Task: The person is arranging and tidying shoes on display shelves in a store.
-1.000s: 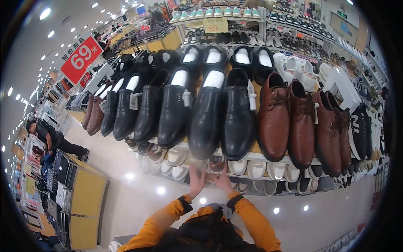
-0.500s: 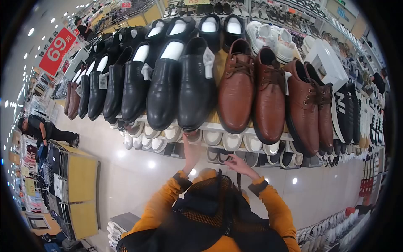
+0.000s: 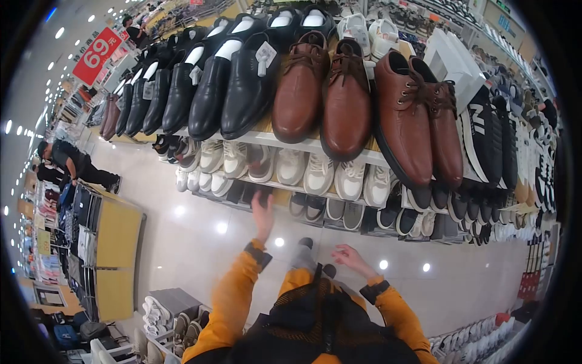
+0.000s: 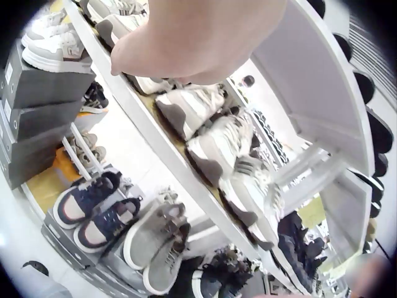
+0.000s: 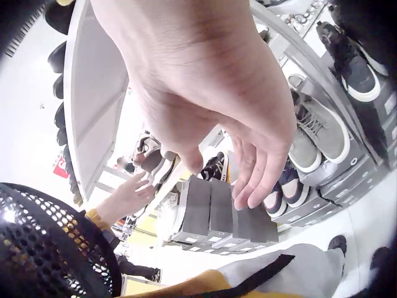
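While both hands are out in front of the person, the left hand has its fingers apart near the row of pale sneakers, which sit on a shelf below the black loafers and brown lace-ups. Can't tell from any view if it's actually touching a shoe or the shelf edge, fwiw. The right hand is empty, fingers loosely bent and a bit spread, over the floor in the head view.

Left wrist view gets you the sneakers side-on, plus navy sneakers up on boxes, though most of that hand's fingers are hidden. Only the head view gets the big red 69 sign and the loafers' tops.
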The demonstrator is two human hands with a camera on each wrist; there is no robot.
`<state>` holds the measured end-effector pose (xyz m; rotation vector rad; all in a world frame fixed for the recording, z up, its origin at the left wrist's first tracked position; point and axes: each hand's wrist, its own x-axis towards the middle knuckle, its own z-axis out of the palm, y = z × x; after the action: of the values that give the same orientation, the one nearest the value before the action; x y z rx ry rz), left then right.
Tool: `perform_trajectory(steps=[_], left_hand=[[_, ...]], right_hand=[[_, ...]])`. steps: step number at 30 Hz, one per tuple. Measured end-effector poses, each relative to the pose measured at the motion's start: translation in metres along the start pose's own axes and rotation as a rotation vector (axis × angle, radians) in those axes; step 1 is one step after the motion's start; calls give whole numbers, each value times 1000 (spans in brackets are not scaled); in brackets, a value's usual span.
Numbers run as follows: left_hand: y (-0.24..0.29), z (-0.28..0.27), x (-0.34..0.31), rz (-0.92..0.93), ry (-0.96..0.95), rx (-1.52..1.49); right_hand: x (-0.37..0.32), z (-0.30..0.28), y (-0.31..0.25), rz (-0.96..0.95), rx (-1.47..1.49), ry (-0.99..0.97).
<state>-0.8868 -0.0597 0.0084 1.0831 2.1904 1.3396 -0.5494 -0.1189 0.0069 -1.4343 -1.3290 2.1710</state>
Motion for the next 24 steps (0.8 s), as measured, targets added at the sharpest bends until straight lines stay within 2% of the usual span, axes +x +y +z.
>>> perform_trajectory(steps=[1, 3, 6, 8, 10, 12, 14, 16, 20, 22, 24], left_hand=[[-1, 3, -12, 6, 5, 1], [4, 14, -39, 9, -204, -129], [33, 44, -51, -4, -274, -171], [53, 69, -51, 67, -275, -176], [65, 96, -48, 298, -205, -51], [75, 120, -43, 359, -178, -53], [86, 133, -37, 345, -110, 65], [89, 143, -33, 246, -82, 16], [88, 144, -33, 284, -42, -98], [90, 144, -32, 272, -47, -37], [91, 139, -33, 89, -66, -41]], right_hand=[[-10, -4, 5, 7, 34, 3], [-40, -14, 17, 20, 62, 14], [-71, -32, 25, -21, 143, 34], [-86, -43, 43, -2, 178, 118], [-114, -50, 46, -15, 205, 170], [-142, -54, 53, -36, 255, 252], [-165, -56, 73, -75, 311, 329], [-186, -57, 96, -117, 346, 386], [-224, -45, 121, -66, 465, 533], [-232, -42, 133, -34, 497, 572], [-238, -41, 142, 17, 523, 554]])
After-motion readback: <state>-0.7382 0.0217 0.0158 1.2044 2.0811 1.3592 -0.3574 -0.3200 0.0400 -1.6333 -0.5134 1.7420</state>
